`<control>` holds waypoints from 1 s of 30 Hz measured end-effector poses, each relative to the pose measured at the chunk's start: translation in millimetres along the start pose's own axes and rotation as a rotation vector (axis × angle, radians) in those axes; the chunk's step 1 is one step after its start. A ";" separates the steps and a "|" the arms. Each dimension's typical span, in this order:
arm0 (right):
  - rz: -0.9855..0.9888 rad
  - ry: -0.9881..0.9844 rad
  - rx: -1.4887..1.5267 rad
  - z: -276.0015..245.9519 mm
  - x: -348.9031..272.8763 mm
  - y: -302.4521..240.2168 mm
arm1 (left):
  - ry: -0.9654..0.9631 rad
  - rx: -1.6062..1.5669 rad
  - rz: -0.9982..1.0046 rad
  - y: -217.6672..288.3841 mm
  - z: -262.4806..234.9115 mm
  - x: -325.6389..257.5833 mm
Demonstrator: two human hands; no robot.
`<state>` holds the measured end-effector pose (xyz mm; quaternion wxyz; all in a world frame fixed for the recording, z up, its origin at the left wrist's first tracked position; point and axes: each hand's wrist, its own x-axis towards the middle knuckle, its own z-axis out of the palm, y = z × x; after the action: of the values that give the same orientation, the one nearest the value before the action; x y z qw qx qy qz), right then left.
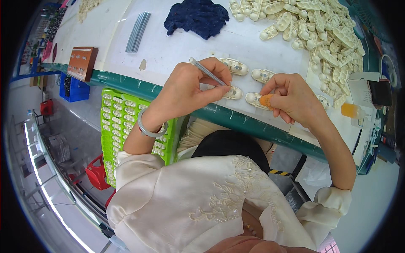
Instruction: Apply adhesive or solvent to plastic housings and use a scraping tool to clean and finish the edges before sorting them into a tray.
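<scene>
My left hand (pixel 187 86) is closed round a thin grey rod (pixel 206 71), which slants down toward a small cream plastic shell part (pixel 233 92) on the table. The rod's lower end is at my fingertips, over that part. My right hand (pixel 291 99) is closed in a pinch at another cream shell part (pixel 253 99). A small orange piece (pixel 265 101) shows at my right thumb tip; whether it is held or worn there, I cannot tell. Behind my hands lie more cream shell parts (pixel 262 75) with small round metallic spots. My fingers partly cover the nearest parts.
A large heap of cream shells (pixel 329 46) fills the back right. Farther left are a dark blue cloth (pixel 196 17), a bundle of grey rods (pixel 138 31) and a brown block (pixel 82 63). A green tray (pixel 120 126) of parts stands below the table's green edge. An orange-topped bottle (pixel 352 111) is at right.
</scene>
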<state>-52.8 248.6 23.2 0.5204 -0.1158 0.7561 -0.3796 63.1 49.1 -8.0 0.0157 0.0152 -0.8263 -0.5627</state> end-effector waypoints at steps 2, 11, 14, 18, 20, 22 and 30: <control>0.004 -0.002 -0.006 0.1 0.4 -0.9 | -0.050 -0.012 -0.019 0.5 -2.9 1.6; 0.010 0.006 -0.036 0.1 -2.3 -1.4 | -0.164 0.136 0.035 0.3 -9.1 5.1; 0.008 0.003 -0.054 -0.3 -1.9 -0.9 | -0.149 0.210 0.024 3.9 -5.2 3.9; -0.044 -0.006 -0.066 -0.3 -4.1 -4.5 | -0.117 0.241 0.060 4.5 -0.5 1.9; -0.071 0.000 -0.064 5.1 -3.6 -9.1 | -0.093 0.271 0.126 5.1 1.2 1.0; -0.099 0.008 -0.062 13.4 0.6 -14.2 | -0.084 0.263 0.139 4.1 2.1 0.1; -0.162 -0.106 -0.055 26.1 20.2 -20.8 | -0.045 0.262 0.211 -0.6 4.6 -0.2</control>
<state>-43.3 211.0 19.1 0.5237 -0.2109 0.7258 -0.3930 63.0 53.2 -10.2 0.0539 -0.0824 -0.8898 -0.4457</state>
